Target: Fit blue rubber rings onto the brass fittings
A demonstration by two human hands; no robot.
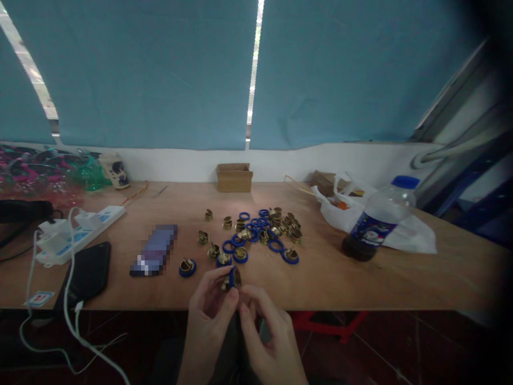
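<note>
Just over the table's front edge, my left hand (209, 313) pinches a brass-coloured round fitting with a blue ring around it (235, 277), tilted on its side. My right hand (272, 334) is closed, thumb against fingers, right beside the fitting; what sits between its fingertips, if anything, is too small to make out. Beyond the hands lie several loose blue rings (276, 245) and several brass fittings (295, 236) in a scattered heap. A few fittings sit inside blue rings, such as the ringed fitting at the left (187, 267) and another at the right (290, 255).
A phone (156, 250), a black device (86, 272) and a power strip (108, 215) with white cables lie left. At the back stands a small cardboard box (234, 179). To the right are a dark-drink bottle (372, 227) and a white plastic bag (417, 235).
</note>
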